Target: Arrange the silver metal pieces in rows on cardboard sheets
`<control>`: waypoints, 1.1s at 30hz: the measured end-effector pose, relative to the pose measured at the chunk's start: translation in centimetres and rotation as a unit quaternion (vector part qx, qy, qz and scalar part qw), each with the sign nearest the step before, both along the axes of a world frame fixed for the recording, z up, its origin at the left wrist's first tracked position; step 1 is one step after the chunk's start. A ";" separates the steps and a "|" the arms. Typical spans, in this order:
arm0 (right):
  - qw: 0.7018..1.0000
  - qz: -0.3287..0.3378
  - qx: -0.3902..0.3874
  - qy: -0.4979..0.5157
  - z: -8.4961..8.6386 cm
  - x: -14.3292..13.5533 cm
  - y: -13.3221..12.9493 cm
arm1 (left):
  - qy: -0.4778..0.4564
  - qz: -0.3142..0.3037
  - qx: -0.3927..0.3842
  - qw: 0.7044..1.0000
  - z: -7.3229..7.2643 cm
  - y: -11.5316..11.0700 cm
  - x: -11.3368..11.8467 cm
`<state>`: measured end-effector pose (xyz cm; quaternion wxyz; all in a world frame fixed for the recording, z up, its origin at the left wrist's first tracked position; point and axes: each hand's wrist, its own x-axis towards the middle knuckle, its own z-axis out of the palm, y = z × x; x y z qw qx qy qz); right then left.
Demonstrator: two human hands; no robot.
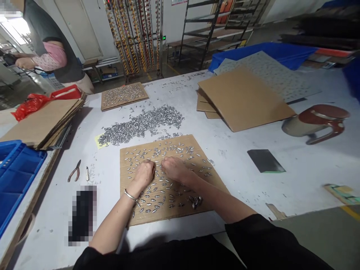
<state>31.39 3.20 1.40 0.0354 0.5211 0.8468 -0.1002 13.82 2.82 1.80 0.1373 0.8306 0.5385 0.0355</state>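
A cardboard sheet [171, 214] lies before me, with many small silvery metal pieces [156, 197] spread over it. Over its middle, my left hand [145, 173] is closed, fingers curled down at the pieces. Just to the right, my right hand [173, 169] is closed too, a small gap between the two. What either hand holds, if anything, is hidden under the fingers. A small cluster of darker metal pieces [195, 201] rests near the sheet's lower right part. Behind the sheet is a long heap of similar pieces [143, 123].
Pliers [74, 172] and a small tool [87, 173] lie left. A blue crate [25, 165] stands at the left edge. Cardboard sheets [244, 97], a jug [315, 122] and a dark block [266, 161] are right. Another person [53, 45] stands at the back left.
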 end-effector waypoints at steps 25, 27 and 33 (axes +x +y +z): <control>0.998 0.051 0.021 0.021 0.7 -2.7 2.4 | -0.047 0.087 0.042 0.994 1.2 -0.8 -5.6; 0.999 0.032 0.018 0.021 1.3 -2.4 2.6 | -0.047 0.089 0.038 0.994 1.1 -0.6 -5.4; 0.999 0.038 0.008 0.009 1.7 -2.9 2.7 | -0.040 0.089 0.033 0.995 0.9 0.2 -4.8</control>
